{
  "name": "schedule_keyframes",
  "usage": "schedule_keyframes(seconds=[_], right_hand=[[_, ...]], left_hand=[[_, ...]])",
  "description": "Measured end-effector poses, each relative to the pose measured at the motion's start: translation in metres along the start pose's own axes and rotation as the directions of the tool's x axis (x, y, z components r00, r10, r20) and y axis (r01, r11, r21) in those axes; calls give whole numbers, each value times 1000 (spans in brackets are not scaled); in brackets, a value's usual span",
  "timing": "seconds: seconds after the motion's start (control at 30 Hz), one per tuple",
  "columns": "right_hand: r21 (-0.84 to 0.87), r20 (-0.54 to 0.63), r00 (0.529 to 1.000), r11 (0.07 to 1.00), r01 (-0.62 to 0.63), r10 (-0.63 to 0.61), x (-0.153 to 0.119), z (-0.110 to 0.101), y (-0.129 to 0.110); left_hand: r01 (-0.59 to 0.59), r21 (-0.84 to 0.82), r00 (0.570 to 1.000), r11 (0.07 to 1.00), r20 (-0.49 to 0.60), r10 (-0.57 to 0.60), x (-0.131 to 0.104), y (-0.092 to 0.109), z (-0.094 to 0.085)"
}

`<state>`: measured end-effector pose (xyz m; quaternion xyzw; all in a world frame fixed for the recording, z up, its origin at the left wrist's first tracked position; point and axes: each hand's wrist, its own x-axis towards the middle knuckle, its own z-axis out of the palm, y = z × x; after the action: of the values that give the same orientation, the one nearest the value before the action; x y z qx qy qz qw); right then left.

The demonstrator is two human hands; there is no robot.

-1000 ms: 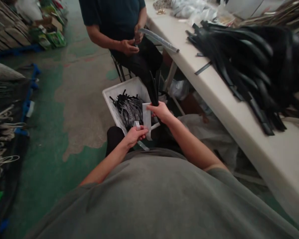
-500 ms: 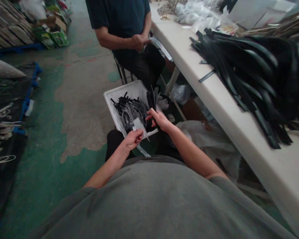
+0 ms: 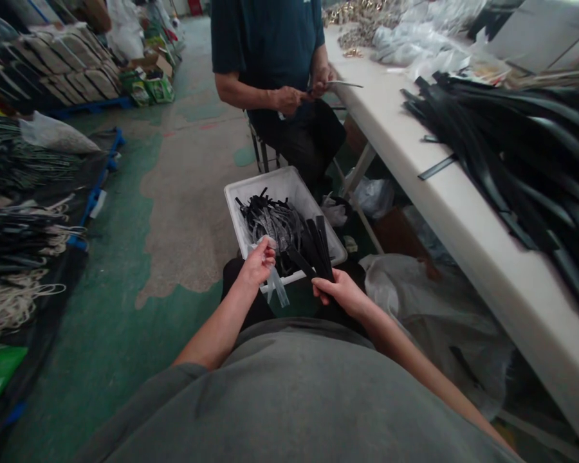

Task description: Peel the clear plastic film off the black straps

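My left hand (image 3: 258, 263) is closed around a piece of clear plastic film (image 3: 278, 287), whose loose end dangles below the fingers. A small bunch of flat black strips (image 3: 322, 247) is gripped in my right hand (image 3: 340, 292), fanned out and pointing away from me. One strip leans toward the left. Just beyond both hands, a white plastic bin (image 3: 236, 235) stands before my knees. Inside it lies a tangled heap of black and grey patterned strips (image 3: 273, 218). The far ends of the held strips reach over the bin's right side.
A long white table (image 3: 395, 135) runs along my right, bearing a large pile of black strips (image 3: 525, 148) and plastic bags (image 3: 415, 45). Opposite sits a co-worker (image 3: 273, 45) holding a thin strip. Loaded pallets (image 3: 94, 212) line the left. A whitish sack (image 3: 415, 302) lies beneath the table.
My right hand has come closer to my body, and its strips have lowered from upright and spread. The film in my left hand has shifted and hangs lower. The view has swung left.
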<state>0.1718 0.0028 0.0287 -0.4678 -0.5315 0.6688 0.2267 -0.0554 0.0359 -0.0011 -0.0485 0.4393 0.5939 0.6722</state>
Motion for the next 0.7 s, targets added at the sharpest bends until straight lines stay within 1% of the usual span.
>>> schedule_keyframes(seconds=[0.13,0.27,0.43,0.5,0.6,0.67,0.7], right_hand=[[-96,-16,1000,995,12,-13,3,6,-1],[-142,-70,998,990,-2,-8,8,11,-6],[-174,-54,999,985,-14,4,16,13,-1],[-164,-45,999,986,-33,26,23,15,3],[-115,-33,997,991,-74,71,33,18,6],[-67,-22,996,994,-92,91,33,16,3],[-51,-2,996,994,-92,92,28,13,0]], left_hand=[[-23,74,1000,997,-3,23,-2,-4,1],[-43,146,999,988,-10,45,-5,-8,1],[-48,240,999,970,31,42,-7,-16,-3],[-33,272,998,962,51,20,-9,-25,-4],[2,339,996,941,85,-33,-14,-46,-6],[2,376,990,927,128,-54,-16,-58,-8],[-11,378,989,926,143,-46,-15,-60,-9]])
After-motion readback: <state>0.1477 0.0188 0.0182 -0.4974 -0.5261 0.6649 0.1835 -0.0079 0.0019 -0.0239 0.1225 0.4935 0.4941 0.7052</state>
